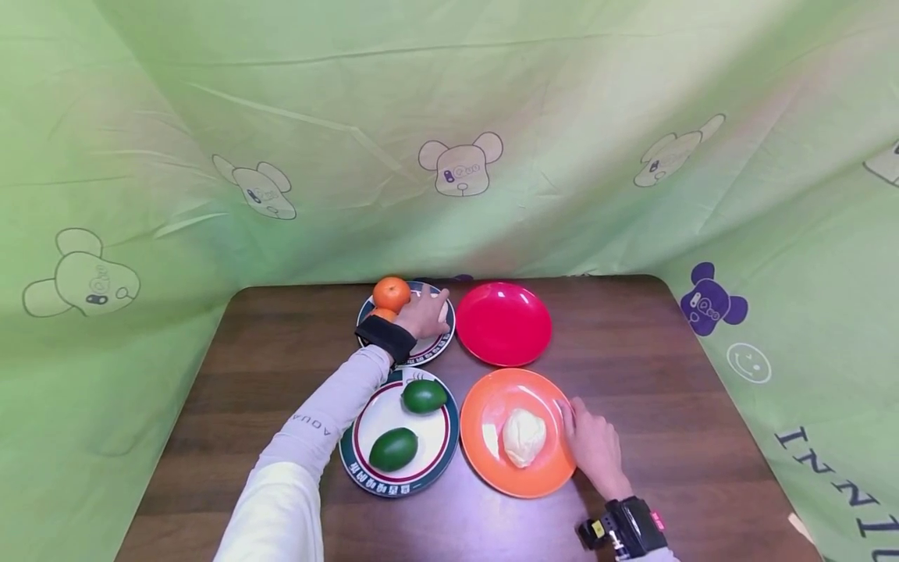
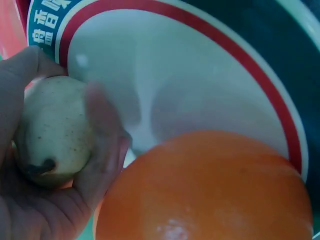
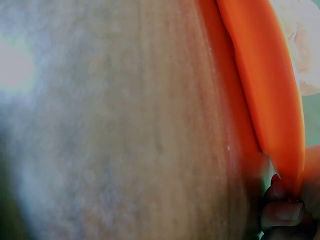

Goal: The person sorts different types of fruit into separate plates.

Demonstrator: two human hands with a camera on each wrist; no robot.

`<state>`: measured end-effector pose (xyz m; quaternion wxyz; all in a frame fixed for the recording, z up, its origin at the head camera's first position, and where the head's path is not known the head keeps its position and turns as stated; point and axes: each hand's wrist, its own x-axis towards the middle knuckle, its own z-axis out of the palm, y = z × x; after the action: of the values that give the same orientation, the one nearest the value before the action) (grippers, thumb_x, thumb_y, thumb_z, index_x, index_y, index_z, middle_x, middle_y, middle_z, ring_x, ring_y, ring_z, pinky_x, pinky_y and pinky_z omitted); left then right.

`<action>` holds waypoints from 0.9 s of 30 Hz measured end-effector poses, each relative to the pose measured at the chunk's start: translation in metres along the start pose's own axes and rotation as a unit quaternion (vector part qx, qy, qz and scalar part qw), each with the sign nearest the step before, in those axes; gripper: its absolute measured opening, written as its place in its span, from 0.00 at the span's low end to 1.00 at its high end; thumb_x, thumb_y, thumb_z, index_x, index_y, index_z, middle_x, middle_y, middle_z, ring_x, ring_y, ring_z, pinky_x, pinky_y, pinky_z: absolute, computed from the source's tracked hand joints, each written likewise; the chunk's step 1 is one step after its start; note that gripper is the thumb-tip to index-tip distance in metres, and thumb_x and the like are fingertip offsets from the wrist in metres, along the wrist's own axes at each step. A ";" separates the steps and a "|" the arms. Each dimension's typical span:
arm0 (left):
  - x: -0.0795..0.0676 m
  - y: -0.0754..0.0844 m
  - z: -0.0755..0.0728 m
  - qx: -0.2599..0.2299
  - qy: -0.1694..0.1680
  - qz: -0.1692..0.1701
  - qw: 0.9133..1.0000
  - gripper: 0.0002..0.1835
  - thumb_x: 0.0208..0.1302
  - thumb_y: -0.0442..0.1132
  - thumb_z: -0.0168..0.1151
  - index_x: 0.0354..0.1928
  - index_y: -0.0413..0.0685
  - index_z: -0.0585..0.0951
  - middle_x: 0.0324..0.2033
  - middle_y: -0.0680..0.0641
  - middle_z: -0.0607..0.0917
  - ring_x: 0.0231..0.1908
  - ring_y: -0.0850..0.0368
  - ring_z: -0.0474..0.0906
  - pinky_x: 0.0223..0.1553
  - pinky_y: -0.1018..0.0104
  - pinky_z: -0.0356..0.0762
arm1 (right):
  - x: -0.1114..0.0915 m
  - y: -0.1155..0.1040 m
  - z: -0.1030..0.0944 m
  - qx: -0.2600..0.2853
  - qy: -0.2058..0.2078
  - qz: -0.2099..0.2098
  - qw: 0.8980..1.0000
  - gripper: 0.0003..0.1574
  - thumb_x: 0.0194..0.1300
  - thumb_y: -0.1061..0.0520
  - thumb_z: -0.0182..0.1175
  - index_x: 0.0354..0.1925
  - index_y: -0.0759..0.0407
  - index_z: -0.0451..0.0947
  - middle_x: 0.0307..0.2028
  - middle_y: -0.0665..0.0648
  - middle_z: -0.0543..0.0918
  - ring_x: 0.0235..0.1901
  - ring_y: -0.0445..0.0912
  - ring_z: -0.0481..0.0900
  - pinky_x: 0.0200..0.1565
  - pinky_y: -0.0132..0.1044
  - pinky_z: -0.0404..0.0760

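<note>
"Why does the left hand (image 1: 423,314) curl its fingers and thumb round that pale, speckled, dark-stemmed round fruit (image 2: 57,120)?"

"Probably because it could roll. It's over the white, dark-green-rimmed round plate (image 1: 421,361) by the far edge of the brown, wood-grained counter (image 1: 618,351), next to two round, glossy oranges (image 1: 391,293). Whether it touches the plate, I can't tell."

"And the right hand (image 1: 593,445)?"

"It pinches the rim of the glossy orange round plate (image 1: 485,449), on the side facing the counter's right edge. Likely that steadies it without disturbing the cream-coloured, lumpy round item (image 1: 524,437) near its middle."

"Why several plates?"

"Perhaps to keep kinds apart: two smooth, dark-green oval fruits (image 1: 393,449) lie on another white, dark-green-rimmed plate (image 1: 435,429), towards the counter's left edge from the orange one. A shiny red round plate (image 1: 504,324) sits by the far edge."
</note>
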<state>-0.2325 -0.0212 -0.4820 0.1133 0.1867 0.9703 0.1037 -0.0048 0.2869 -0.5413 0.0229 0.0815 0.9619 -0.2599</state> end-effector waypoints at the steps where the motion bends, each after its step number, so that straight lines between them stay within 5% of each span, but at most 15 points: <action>1: -0.001 0.001 0.000 -0.003 0.004 0.005 1.000 0.40 0.61 0.47 0.68 0.73 0.48 0.66 0.66 0.26 0.64 0.59 0.25 0.72 0.47 0.38 0.82 | 0.000 0.000 0.000 0.000 0.000 0.000 1.000 0.23 0.79 0.42 0.51 0.47 0.61 0.75 0.18 0.51 0.71 0.15 0.43 0.71 0.22 0.35 0.72; 8: -0.009 0.025 -0.016 -0.047 0.050 0.056 0.996 0.40 0.60 0.50 0.70 0.72 0.47 0.66 0.60 0.31 0.69 0.50 0.32 0.78 0.49 0.44 0.81 | 0.000 0.001 0.002 -0.004 0.015 -0.015 1.000 0.22 0.79 0.43 0.52 0.44 0.61 0.75 0.17 0.51 0.71 0.14 0.43 0.70 0.21 0.35 0.71; 19: -0.052 0.097 -0.089 -0.121 0.141 0.172 0.967 0.33 0.63 0.50 0.68 0.67 0.51 0.69 0.52 0.42 0.72 0.44 0.47 0.75 0.37 0.62 0.80 | 0.002 0.000 0.001 -0.002 0.000 -0.006 1.000 0.22 0.79 0.43 0.50 0.47 0.61 0.75 0.18 0.51 0.72 0.14 0.44 0.71 0.21 0.36 0.72; 23: -0.075 0.119 -0.101 -0.081 0.149 0.222 0.960 0.33 0.63 0.49 0.68 0.68 0.48 0.70 0.52 0.42 0.73 0.43 0.50 0.75 0.39 0.64 0.80 | 0.003 0.000 0.000 -0.004 0.002 -0.008 1.000 0.22 0.80 0.43 0.50 0.47 0.62 0.75 0.18 0.51 0.71 0.14 0.44 0.70 0.21 0.36 0.71; 27: -0.097 0.134 -0.092 -0.022 0.128 0.261 0.957 0.36 0.64 0.51 0.67 0.70 0.48 0.69 0.57 0.41 0.73 0.53 0.51 0.75 0.52 0.62 0.82 | 0.003 0.000 0.000 -0.003 0.007 -0.013 1.000 0.21 0.79 0.44 0.51 0.44 0.61 0.75 0.18 0.52 0.71 0.14 0.44 0.70 0.21 0.36 0.71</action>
<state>-0.1235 0.0488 -0.3439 -0.0383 0.4162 0.8917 0.1737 -0.0080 0.2869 -0.5413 0.0132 0.0705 0.9639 -0.2563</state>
